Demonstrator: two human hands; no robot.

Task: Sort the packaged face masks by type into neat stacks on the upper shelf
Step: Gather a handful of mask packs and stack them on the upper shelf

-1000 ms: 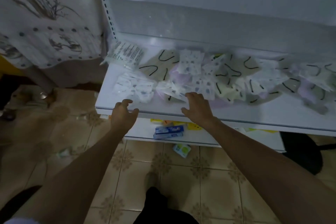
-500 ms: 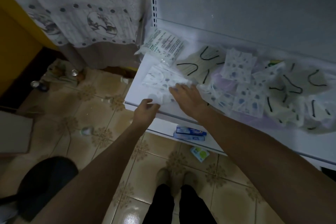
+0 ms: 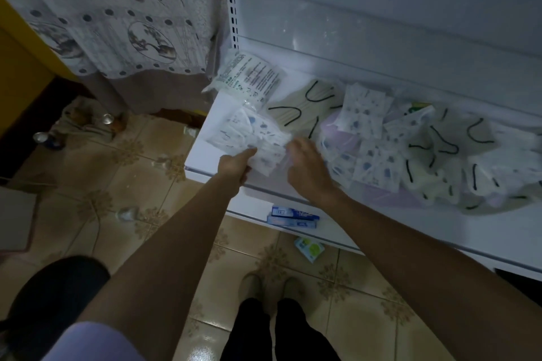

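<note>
Packaged face masks lie scattered along the white upper shelf [image 3: 202, 152]. At its left end my left hand [image 3: 236, 165] grips the near edge of a white blue-patterned mask packet [image 3: 249, 133]. My right hand [image 3: 308, 168] hovers just right of that packet, blurred, fingers towards it. Behind sits a printed white pack [image 3: 249, 76]. To the right lie cream masks with black ear loops [image 3: 305, 105], more blue-patterned packets [image 3: 365, 110], lilac masks [image 3: 337, 133] and a mixed heap [image 3: 457, 161].
A lower shelf holds blue toothpaste boxes [image 3: 293, 215]. A small green-and-blue packet [image 3: 309, 248] lies on the tiled floor by my feet. A patterned curtain [image 3: 117, 26] hangs to the left, with cans and clutter [image 3: 73, 123] on the floor below it.
My view swung left to the shelf's left end. My left hand rose from the shelf edge and took hold of the blue-patterned packet; my right hand slid off the packet to its right.
</note>
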